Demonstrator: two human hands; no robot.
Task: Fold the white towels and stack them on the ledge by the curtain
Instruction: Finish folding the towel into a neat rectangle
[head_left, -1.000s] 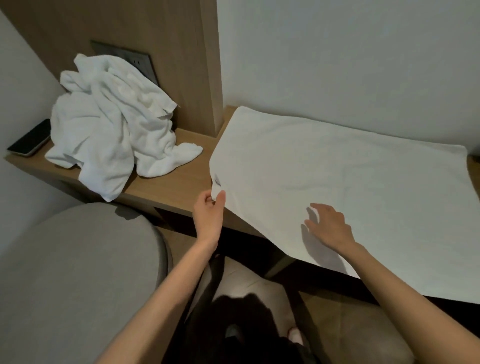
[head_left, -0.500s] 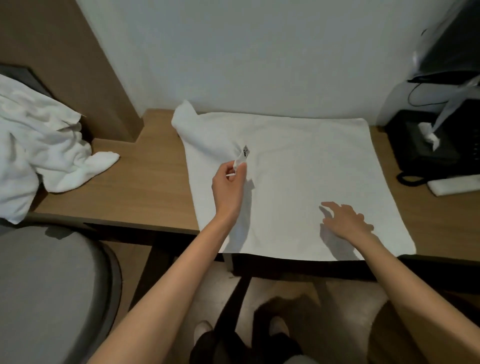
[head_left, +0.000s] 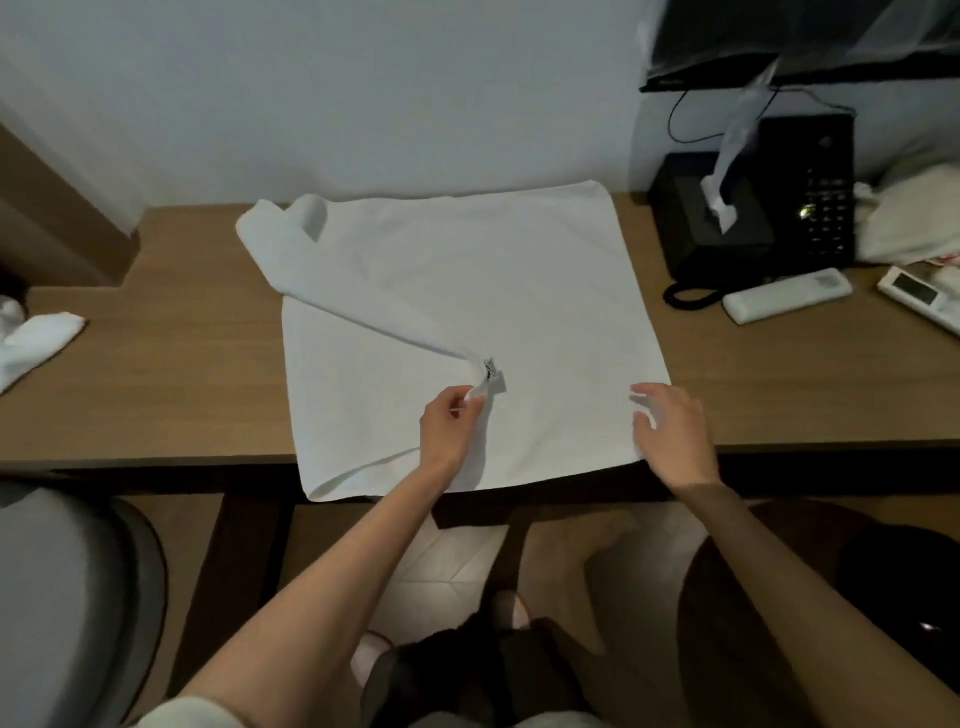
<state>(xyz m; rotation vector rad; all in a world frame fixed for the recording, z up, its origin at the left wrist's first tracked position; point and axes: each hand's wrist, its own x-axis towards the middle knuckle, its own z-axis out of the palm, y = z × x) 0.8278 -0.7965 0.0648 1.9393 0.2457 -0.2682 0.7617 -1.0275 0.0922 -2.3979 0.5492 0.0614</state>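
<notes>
A white towel (head_left: 524, 291) lies spread on the wooden desk (head_left: 182, 374), its near edge hanging a little over the front. My left hand (head_left: 449, 428) pinches the towel's tagged left corner and holds it over the towel's middle, so a diagonal fold runs back to the far left. My right hand (head_left: 670, 431) hovers with spread fingers over the towel's near right corner. The end of another crumpled white towel (head_left: 34, 340) shows at the left edge.
A black phone and tissue box (head_left: 753, 208) stand at the right of the desk, with a white remote (head_left: 787, 301) and a second remote (head_left: 919, 296) beside them. A grey chair (head_left: 62, 597) is at lower left. A screen hangs at top right.
My left hand has carried the tagged corner from the towel's left edge rightward to its middle. My right hand moved right to the near right corner. The view swung right, off the towel pile.
</notes>
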